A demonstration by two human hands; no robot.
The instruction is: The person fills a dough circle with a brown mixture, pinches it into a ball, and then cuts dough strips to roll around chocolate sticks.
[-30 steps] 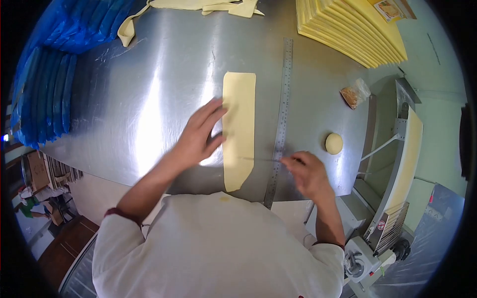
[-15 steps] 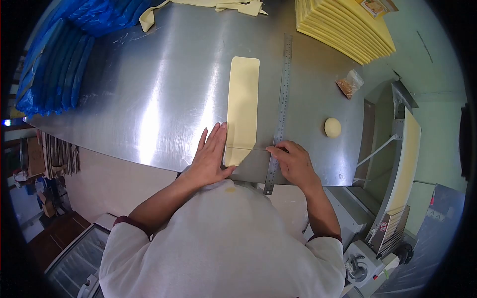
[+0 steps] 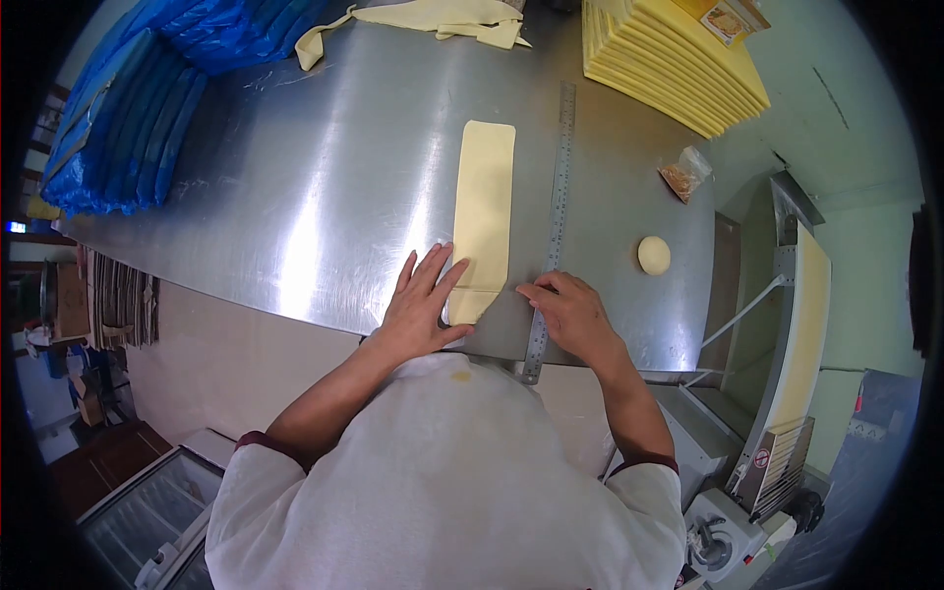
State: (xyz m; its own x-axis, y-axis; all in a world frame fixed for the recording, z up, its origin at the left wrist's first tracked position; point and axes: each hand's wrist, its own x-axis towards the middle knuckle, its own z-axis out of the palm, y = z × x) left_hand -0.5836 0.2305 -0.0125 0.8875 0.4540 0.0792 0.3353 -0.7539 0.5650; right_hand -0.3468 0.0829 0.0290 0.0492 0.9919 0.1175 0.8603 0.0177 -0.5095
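A long strip of pale dough (image 3: 484, 206) lies on the metal table, with a crease line across its near end. My left hand (image 3: 418, 303) rests along the strip's near left edge, fingers spread, the index fingertip on the dough. To the right of the strip, my right hand (image 3: 572, 313) is over the steel ruler (image 3: 560, 197), thumb and index finger pinched together near the dough's right corner. What the pinch holds, if anything, is too small to make out. The ruler lies lengthwise on the table, partly hidden by that hand.
Dough scraps (image 3: 442, 14) lie at the far edge of the metal table (image 3: 364, 197). Blue-wrapped stacks (image 3: 128, 128) stand at left, yellow stacked sheets (image 3: 669, 64) at far right. A dough ball (image 3: 654, 256) and a small bag (image 3: 685, 175) lie at right.
My left index finger has spread onto the dough. My right hand has shifted slightly left, its pinch now nearer the strip. The whole view has shifted a little.
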